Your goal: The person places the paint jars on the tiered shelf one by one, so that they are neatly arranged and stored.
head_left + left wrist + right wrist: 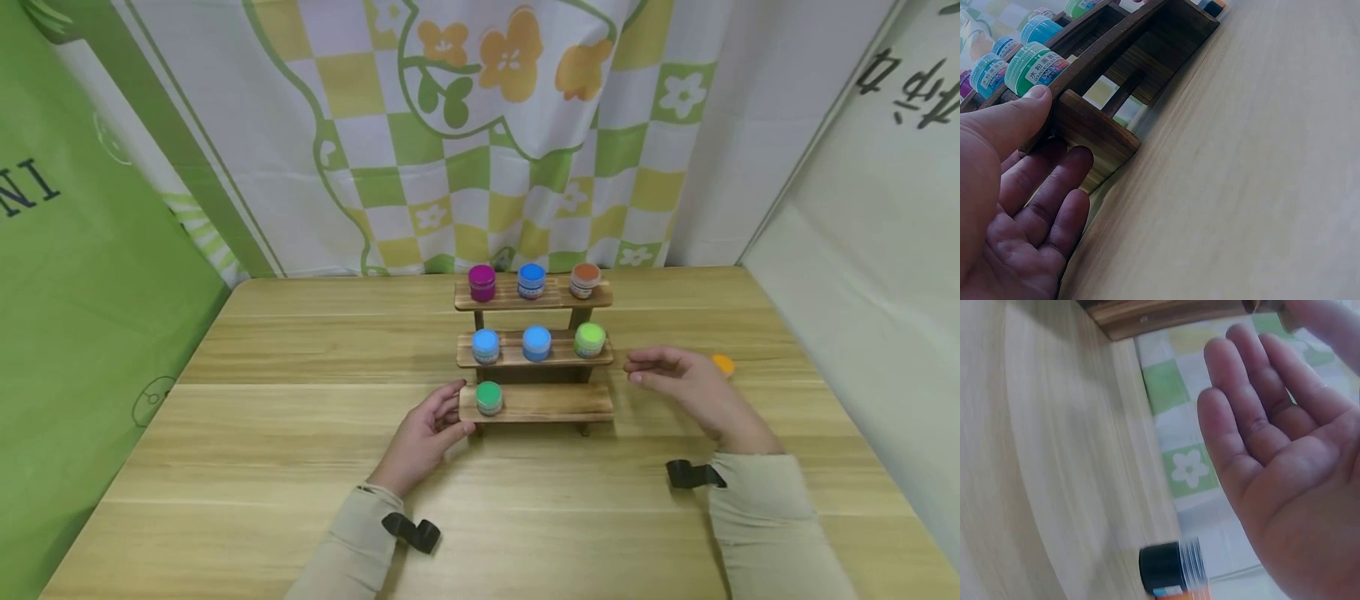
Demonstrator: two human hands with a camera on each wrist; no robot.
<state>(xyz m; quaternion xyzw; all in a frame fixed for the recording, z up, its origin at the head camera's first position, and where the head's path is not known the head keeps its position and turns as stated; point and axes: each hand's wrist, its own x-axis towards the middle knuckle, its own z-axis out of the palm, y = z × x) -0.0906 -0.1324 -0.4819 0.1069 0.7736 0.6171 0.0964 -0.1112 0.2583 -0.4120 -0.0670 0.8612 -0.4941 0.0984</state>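
Observation:
A small three-tier wooden shelf (555,404) stands on the table, bearing lidded paint jars. At the left end of its lowest tier, my left hand (422,437) grips the board, thumb against the front edge and fingers behind and beneath. Just beside that thumb is a green paint jar (1035,69). My right hand (693,392) hovers right of the shelf, fingers extended together and palm bare in the right wrist view. Behind it an orange lid (723,364) shows in the head view. A dark paint jar (1161,569) stands near the right hand, hidden in the head view.
The middle tier carries two blue jars (536,343) and a lime-green jar (590,340). On the top tier are purple (482,285), blue (532,282) and brown (585,281) jars. A patterned curtain (480,167) hangs behind the wooden table (300,467).

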